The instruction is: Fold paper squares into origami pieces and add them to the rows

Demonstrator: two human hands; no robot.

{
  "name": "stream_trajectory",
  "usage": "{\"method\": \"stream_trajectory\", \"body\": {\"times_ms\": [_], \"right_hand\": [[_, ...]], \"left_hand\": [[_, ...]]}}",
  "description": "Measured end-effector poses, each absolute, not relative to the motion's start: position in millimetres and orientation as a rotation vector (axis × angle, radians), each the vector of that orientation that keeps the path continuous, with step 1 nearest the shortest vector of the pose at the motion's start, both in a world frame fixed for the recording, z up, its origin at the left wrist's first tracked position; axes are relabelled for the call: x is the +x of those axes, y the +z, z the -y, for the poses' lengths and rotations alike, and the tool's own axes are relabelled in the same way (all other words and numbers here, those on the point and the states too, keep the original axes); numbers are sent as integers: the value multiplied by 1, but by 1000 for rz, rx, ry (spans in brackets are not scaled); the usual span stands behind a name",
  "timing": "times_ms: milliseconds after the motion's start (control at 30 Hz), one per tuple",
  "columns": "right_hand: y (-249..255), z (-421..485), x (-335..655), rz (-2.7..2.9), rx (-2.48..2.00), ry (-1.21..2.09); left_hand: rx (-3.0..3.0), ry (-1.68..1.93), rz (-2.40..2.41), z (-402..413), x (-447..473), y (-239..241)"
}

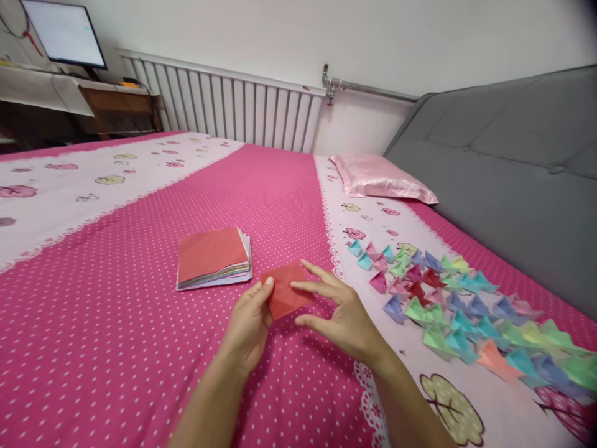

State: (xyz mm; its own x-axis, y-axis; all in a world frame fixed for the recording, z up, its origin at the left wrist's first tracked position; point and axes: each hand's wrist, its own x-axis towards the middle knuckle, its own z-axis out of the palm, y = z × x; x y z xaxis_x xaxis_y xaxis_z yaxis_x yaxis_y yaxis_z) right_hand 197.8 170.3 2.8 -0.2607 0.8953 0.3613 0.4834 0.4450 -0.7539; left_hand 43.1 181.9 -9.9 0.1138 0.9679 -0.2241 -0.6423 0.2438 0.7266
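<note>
A small red folded paper square (288,290) is pinched at its left edge by my left hand (254,317), thumb on top. My right hand (338,311) has its fingers spread at the paper's right side; the fingertips are at or very near its edge, and I cannot tell if they press on it. Faint crease lines show on the red paper. Just left of and beyond my hands lies a stack of coloured paper sheets (214,256), a red sheet on top. To the right stand rows of several folded paper boats (466,305) in many colours.
The bed's pink dotted cover (140,323) lies under everything. A pink satin pillow (380,177) rests near the grey headboard (504,137). Along the far wall are a white radiator (224,99) and a pipe (368,87). At far left, a monitor (68,34) stands on a desk.
</note>
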Motion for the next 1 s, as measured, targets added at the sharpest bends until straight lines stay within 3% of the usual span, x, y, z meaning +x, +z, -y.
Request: {"method": "stream_trajectory", "body": {"times_ms": [667,1000], "right_hand": [[-7,-177,198,1768,-1150,635],[-8,-176,190,1550,-1259,758]], "left_hand": [[260,1240,-767,-181,41,0],[433,1113,-802,-179,44,-11]]}}
